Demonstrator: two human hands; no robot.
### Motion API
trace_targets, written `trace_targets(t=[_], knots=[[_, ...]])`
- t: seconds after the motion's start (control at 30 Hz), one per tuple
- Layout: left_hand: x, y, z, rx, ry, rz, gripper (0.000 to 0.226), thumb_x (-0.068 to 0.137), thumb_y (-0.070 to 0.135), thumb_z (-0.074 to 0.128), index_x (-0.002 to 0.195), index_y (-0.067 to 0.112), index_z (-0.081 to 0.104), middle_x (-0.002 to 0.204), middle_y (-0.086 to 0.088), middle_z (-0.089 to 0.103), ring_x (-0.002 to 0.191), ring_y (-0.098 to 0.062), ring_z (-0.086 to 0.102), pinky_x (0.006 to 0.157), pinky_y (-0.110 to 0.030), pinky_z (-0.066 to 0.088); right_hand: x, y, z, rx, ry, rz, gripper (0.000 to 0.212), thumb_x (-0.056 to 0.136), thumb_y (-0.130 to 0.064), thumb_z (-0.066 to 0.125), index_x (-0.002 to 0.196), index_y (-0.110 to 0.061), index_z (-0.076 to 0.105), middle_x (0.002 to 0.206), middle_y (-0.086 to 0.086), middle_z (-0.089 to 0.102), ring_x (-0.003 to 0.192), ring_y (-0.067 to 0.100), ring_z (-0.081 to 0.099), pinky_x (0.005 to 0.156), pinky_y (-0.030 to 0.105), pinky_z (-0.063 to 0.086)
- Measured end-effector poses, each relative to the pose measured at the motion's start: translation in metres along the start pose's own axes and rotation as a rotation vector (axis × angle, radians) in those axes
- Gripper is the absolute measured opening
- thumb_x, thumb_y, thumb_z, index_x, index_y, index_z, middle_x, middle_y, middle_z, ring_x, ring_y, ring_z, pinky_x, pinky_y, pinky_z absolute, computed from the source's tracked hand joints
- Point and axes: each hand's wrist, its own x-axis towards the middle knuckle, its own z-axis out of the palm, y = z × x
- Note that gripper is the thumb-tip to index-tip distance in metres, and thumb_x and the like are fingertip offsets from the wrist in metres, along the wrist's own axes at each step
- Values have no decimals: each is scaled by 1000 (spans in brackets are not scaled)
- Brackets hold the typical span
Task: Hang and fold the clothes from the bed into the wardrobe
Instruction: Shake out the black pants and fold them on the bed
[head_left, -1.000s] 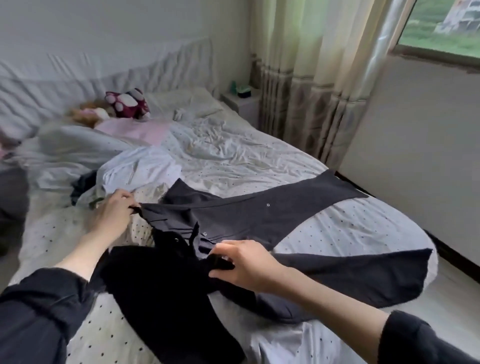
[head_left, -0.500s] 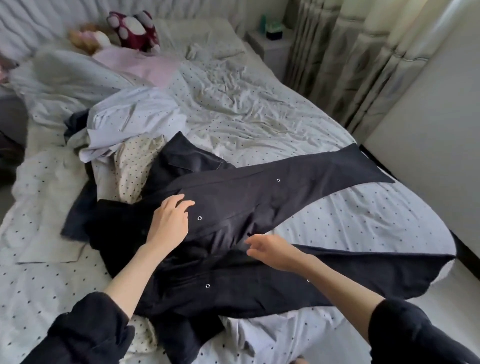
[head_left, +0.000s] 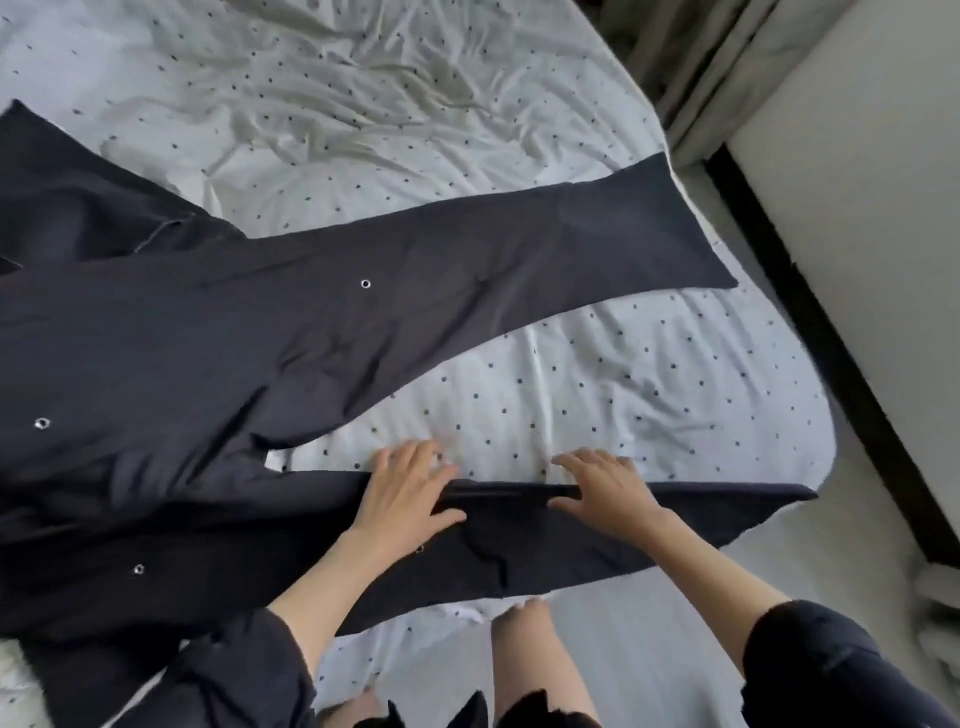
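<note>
A dark long coat (head_left: 208, 332) with metal snap buttons lies spread flat across the white dotted bed sheet (head_left: 597, 405). Its two front panels reach toward the bed's right edge, one far, one near. My left hand (head_left: 408, 488) lies on the upper edge of the near panel, fingers straight and over onto the sheet. My right hand (head_left: 605, 491) lies on the same edge a little further right, fingers spread flat. Neither hand curls round the cloth.
The bed's right edge drops to a light floor (head_left: 841, 561) with a dark skirting strip (head_left: 831, 343) along a white wall. Curtains (head_left: 727, 62) hang at the top right. My legs (head_left: 524, 670) stand at the bed's near edge.
The view has tilted down and right, losing the pile of clothes and pillows. Both hands have moved right along the coat onto the near panel's upper edge.
</note>
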Motion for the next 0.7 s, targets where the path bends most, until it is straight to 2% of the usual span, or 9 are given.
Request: trace_targets(t=[0.07,0.13,0.23,0.3,0.37,0.43,0.47,0.57,0.7], knots=[[12,9,7,-1,-33,-29,39,48,36,90,77,19,70,80,-2,61,73,-23,61,63,-36,52,8,30,8,-152,-73,-2,48,93,-35,51,138,-21,41,136,2,46,126,23,41,102,39,31],[21,10,8,-46,18,-46,29,50,19,91,66,17,67,65,1,59,59,-21,60,55,-31,50,15,58,11,-227,-106,26,35,93,-21,45,127,-17,51,130,3,50,121,25,44,97,38,34],[27,5,0,-64,130,-109,20,65,21,85,62,16,66,58,4,61,55,-20,59,59,-31,44,21,81,-4,-143,-45,134,24,98,-29,42,106,-13,58,118,7,60,109,29,54,88,36,37],[32,1,-11,-45,204,-172,15,79,24,73,68,16,67,62,3,63,60,-22,59,68,-32,35,24,86,-27,-66,11,139,24,100,-34,37,93,-15,50,108,9,63,98,32,58,78,37,38],[41,-2,-24,-30,291,-251,22,86,28,55,71,16,66,64,2,61,62,-23,57,68,-32,28,34,86,-58,11,91,140,25,101,-34,34,92,-14,46,102,11,63,90,33,58,68,36,38],[54,-6,-39,12,348,-323,14,85,22,58,76,14,66,68,-1,58,64,-26,55,68,-33,26,51,85,-95,30,206,97,26,100,-35,38,95,-13,49,100,10,64,90,32,58,64,34,36],[62,-10,-45,33,372,-343,1,80,13,66,80,13,68,71,-3,58,65,-27,55,69,-34,25,61,83,-113,23,255,67,26,99,-36,41,97,-12,51,101,9,63,91,32,58,64,34,36],[85,-11,-49,28,356,-431,30,64,-4,78,88,13,69,76,-6,58,66,-29,55,69,-35,25,89,77,-144,66,290,-15,27,96,-37,48,105,-13,56,106,6,63,98,28,57,68,33,38],[102,23,-35,41,373,-369,35,67,8,79,98,13,65,87,-5,58,75,-27,55,74,-39,32,93,85,-124,140,241,-5,32,97,-32,44,119,-12,54,118,7,59,111,27,52,87,39,43]])
